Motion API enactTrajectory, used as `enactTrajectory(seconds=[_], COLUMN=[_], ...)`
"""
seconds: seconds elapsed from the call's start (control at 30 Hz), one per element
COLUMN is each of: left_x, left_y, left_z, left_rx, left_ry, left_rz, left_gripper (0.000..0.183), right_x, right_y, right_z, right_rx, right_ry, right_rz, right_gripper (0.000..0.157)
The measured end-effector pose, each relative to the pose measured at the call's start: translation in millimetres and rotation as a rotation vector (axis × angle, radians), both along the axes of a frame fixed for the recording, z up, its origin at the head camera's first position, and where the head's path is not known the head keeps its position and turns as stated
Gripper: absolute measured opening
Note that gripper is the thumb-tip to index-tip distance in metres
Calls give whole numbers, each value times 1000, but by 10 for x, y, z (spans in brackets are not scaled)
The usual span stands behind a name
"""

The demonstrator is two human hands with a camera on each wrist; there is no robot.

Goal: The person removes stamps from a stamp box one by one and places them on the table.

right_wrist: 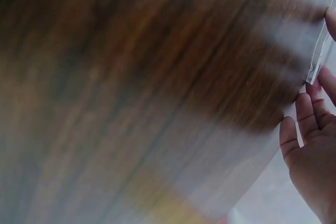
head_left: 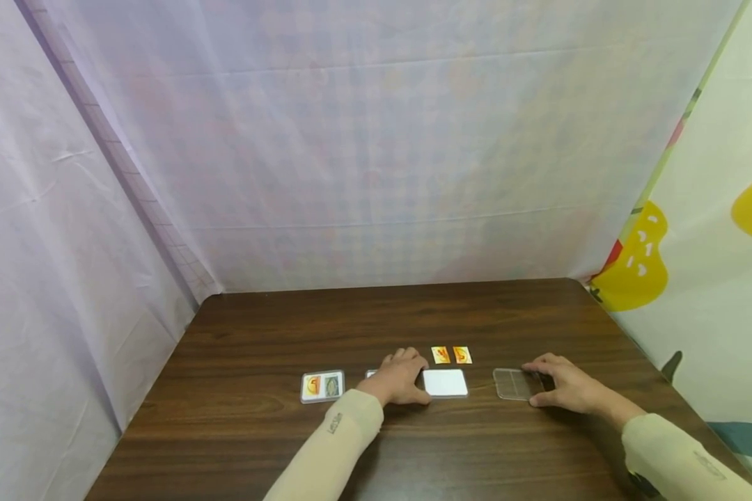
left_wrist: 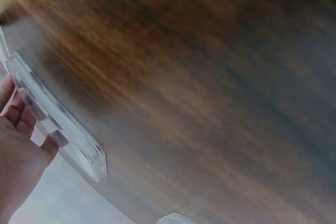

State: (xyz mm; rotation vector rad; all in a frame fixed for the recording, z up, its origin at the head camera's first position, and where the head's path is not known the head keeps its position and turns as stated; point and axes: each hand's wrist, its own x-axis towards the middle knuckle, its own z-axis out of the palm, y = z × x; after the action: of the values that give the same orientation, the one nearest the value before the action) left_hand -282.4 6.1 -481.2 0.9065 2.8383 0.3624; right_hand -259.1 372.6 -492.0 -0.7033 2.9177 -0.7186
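Observation:
My left hand [head_left: 400, 378] is at the left end of a clear flat case with a white insert [head_left: 445, 383], thumb and forefinger at its two left corners. Partly hidden under that hand lies another clear case [head_left: 370, 374]. In the left wrist view the hand's fingers [left_wrist: 26, 114] show behind a clear case [left_wrist: 58, 111]. My right hand [head_left: 564, 384] holds a see-through plastic lid [head_left: 511, 384] by its right end, thumb at the near edge, fingers at the far edge. The right wrist view shows the lid's edge [right_wrist: 317, 53] close to the fingertips.
Two small orange-and-yellow picture cards [head_left: 451, 355] lie behind the white-insert case. Farther left lies a clear case with two pictures [head_left: 322, 387]. All are on a dark wood-grain table [head_left: 257, 334], with pale curtains [head_left: 376, 174] behind and at the sides.

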Motion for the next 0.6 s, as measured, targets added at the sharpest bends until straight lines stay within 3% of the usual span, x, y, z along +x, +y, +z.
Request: enactTrajectory(seconds=[0.6], left_x=[9], left_y=[3], left_z=[25], left_rx=[-7], left_ry=[7], left_rz=[-5], left_gripper=[59], right_x=[-21], right_y=[-158], right_z=[12], right_rx=[-73], right_ry=[109], right_rz=[18], right_gripper=[57])
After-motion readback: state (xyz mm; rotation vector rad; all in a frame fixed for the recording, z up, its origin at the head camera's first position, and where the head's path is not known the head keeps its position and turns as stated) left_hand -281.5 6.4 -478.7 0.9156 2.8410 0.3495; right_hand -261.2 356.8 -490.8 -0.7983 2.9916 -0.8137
